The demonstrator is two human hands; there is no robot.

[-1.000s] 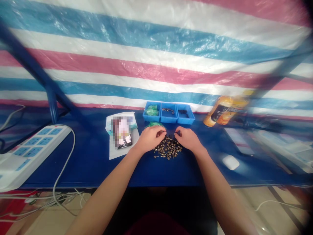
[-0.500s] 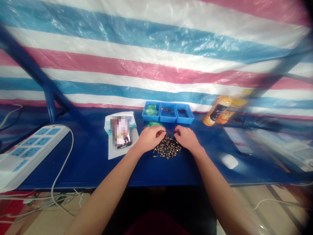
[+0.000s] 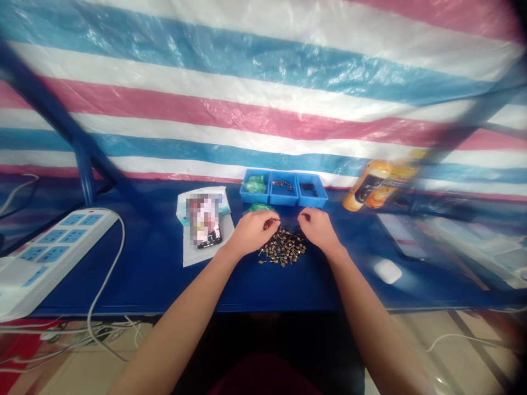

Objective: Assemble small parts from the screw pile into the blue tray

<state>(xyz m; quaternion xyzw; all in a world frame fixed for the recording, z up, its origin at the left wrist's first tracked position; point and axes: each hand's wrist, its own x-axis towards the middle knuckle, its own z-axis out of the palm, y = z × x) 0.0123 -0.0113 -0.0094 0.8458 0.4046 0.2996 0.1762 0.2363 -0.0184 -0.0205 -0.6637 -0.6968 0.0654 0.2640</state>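
Observation:
A loose pile of small brass-coloured screws point(image 3: 284, 251) with dark bits lies on the blue table point(image 3: 263, 293), between and just in front of my hands. My left hand point(image 3: 256, 227) is at the pile's left edge, thumb and fingers pinched together; whatever they hold is too small to name. At the right upper edge, my right hand point(image 3: 317, 227) is curled with its fingertips pinched, and its contents are hidden. Behind my left hand sits a green plastic bag point(image 3: 262, 208), partly covered by it.
Behind the hands stand three joined blue bins: the left bin point(image 3: 255, 198) holds green plastic, the middle bin point(image 3: 283, 199) and right bin point(image 3: 313, 201) small dark parts. A phone point(image 3: 209, 240) on a packet is left; bottles point(image 3: 366, 186) and a white case point(image 3: 387, 271) are right; a power strip point(image 3: 53, 258) is far left.
My right hand has shifted slightly right and its fingers have turned inward; the dark bit seen at its fingertips before no longer shows clearly. My left hand has barely moved.

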